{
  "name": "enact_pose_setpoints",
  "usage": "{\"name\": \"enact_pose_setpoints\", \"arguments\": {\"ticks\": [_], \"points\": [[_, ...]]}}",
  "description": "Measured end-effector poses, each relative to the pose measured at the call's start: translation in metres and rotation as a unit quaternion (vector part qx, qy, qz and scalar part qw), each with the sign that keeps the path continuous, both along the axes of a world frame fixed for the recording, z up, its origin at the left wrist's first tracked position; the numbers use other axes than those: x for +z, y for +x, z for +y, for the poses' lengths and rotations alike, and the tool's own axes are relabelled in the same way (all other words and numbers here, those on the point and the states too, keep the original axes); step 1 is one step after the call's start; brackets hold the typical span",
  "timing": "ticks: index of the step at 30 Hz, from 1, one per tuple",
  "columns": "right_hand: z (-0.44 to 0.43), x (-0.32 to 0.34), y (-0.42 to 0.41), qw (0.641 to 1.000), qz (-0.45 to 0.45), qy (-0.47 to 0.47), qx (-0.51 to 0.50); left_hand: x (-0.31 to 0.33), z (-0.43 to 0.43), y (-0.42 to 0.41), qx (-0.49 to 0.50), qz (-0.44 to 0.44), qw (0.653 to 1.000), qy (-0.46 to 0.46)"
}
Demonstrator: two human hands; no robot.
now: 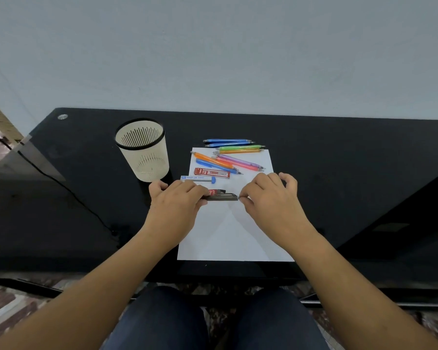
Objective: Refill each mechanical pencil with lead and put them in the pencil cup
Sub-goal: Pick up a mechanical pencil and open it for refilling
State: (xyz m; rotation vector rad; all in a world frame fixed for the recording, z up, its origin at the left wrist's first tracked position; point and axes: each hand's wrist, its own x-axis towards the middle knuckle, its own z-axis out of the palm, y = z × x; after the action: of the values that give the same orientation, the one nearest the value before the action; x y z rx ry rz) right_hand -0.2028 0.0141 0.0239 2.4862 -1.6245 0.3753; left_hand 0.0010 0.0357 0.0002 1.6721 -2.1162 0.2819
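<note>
We sit at a glossy black table (86, 198) against a grey wall (213, 59), a white paper sheet (238, 236) on it. Above the sheet, our left hand (177, 198) grips a dark red-labelled lead case (221, 197); our right hand (268, 195) pinches its other end. Bright plastic mechanical pencils (228, 157) lie across the sheet's far edge; a cream slotted pencil cup (144, 152) stands left of it.

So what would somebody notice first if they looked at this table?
Probably the bright bunch of colourful pencils lying at the far end of the white paper, popping against the black table. Next come the two hands in the middle: the left hand and right hand each hold one end of a dark pencil over the paper. The cream pencil cup stands left of the paper.
</note>
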Motion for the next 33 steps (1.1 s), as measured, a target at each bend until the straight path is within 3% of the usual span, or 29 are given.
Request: {"name": "enact_pose_setpoints", "arguments": {"ticks": [7, 20, 27, 33], "points": [[0.004, 0.006, -0.003, 0.998, 0.058, 0.029, 0.026, 0.006, 0.002, -0.002, -0.005, -0.012, 1.0, 0.003], [0.001, 0.0, -0.014, 0.998, -0.034, -0.02, 0.055, 0.003, 0.005, 0.0, -0.015, 0.02, 0.999, 0.022], [-0.018, 0.01, -0.04, 0.989, 0.029, 0.14, -0.047, 0.006, 0.003, -0.004, 0.065, -0.033, 0.995, 0.074], [-0.014, 0.0, -0.039, 0.983, 0.004, 0.18, -0.047, 0.005, 0.005, -0.008, 0.075, -0.047, 0.992, 0.091]]}}
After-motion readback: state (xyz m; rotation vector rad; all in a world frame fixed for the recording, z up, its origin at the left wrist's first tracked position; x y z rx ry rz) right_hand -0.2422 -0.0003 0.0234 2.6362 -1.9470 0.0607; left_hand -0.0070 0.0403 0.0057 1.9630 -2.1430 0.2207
